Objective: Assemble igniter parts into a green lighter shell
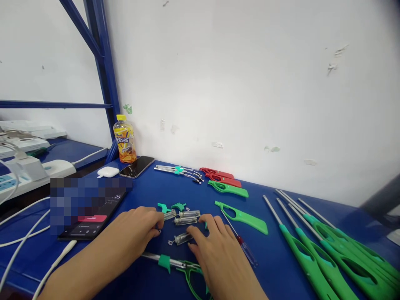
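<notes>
Four small clear tubes (186, 220) lie on the blue table (187, 193). I see my left hand (142, 225) curled beside one, grip hidden. My right hand (215, 246) has finger and thumb slightly apart at the nearest tube (182, 238); I can't tell if they pinch it

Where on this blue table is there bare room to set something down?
Bare patches lie between the wired metal rods and the green triggers, and between the screwdriver and the green lighters at right. Crowded: between the left hand and right hand, around the clear fuel tanks.
</notes>
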`<state>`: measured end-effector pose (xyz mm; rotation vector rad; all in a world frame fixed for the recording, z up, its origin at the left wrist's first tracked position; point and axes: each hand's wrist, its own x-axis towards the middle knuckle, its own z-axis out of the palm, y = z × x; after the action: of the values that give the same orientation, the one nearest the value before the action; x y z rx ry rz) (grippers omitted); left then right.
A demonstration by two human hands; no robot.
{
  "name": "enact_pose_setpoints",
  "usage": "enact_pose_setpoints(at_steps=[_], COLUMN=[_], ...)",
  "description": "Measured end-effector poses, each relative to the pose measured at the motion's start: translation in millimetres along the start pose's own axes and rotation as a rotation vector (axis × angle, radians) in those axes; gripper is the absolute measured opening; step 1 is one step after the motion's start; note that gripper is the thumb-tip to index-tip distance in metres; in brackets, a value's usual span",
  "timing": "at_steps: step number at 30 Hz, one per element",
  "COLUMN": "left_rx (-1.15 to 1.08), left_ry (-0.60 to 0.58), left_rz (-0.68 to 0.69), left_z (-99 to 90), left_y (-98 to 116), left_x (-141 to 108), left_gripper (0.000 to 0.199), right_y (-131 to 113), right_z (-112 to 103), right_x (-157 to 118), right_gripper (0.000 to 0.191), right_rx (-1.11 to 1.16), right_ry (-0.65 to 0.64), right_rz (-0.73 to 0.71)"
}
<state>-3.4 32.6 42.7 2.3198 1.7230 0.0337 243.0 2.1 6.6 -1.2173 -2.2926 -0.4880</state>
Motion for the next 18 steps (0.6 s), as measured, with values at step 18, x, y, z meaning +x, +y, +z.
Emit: enact_pose_setpoints(at_steps=[18], left_rx=[-0.053], left_ry=[0.033], left_rz=[0.087], left_z=[3.9], left_y=[-1], left_x=[-4], left_gripper=[0.018], right_y=[20], right_z=[-13], right_x=[-4], right_gripper=[0.016], right_rx=[-0.038], right_ry=[0.091], right_rz=[-0.069])
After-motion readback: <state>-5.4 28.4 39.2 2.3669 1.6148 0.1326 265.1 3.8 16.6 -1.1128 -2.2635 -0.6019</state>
